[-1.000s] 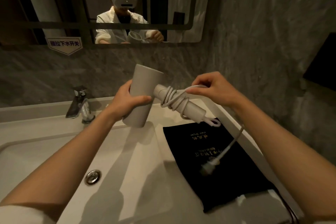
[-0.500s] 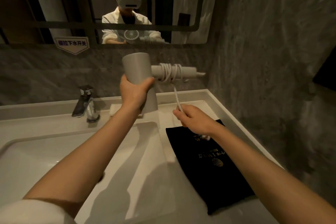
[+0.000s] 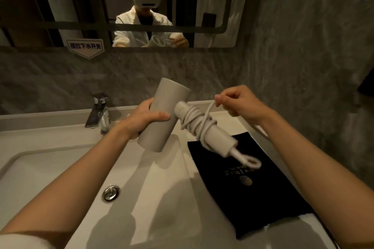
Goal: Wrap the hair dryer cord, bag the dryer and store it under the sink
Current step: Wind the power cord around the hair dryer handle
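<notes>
A pale grey hair dryer hangs over the right side of the basin. My left hand grips its barrel. Its handle points down to the right, and the white cord lies in several loops around it. My right hand is above the handle and pinches the free end of the cord, which runs up from the coils. A cord loop sticks out past the handle's end. The black storage bag with gold print lies flat on the counter to the right of the basin, under the handle.
The white basin with a chrome drain fills the lower left. A chrome faucet stands at the back. A mirror hangs above, and a grey stone wall closes in on the right.
My right hand has come up from below the dryer to above the handle, carrying the cord over it. My left hand has lowered and tilted the dryer, handle down to the right.
</notes>
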